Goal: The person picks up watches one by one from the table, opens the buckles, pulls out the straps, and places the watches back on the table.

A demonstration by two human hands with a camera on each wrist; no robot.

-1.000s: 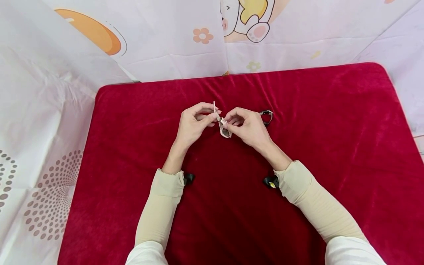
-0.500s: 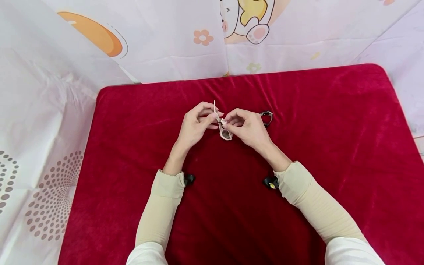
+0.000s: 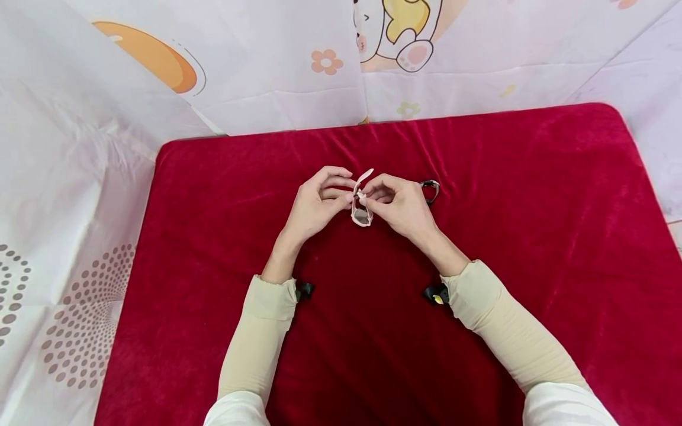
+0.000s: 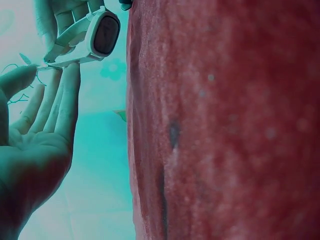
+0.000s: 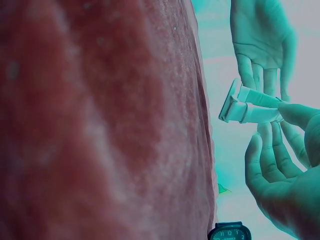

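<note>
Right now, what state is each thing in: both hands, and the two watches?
Left hand: fingers pinch the strap.
Right hand: pinches the strap ends.
Pale watch: held above the cloth, straps looped together.
Dark watch: lying on the red cloth, untouched.

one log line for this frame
left hand: pinches strap | right hand: pinches strap | pale watch: held above red cloth | dark watch: on cloth
</note>
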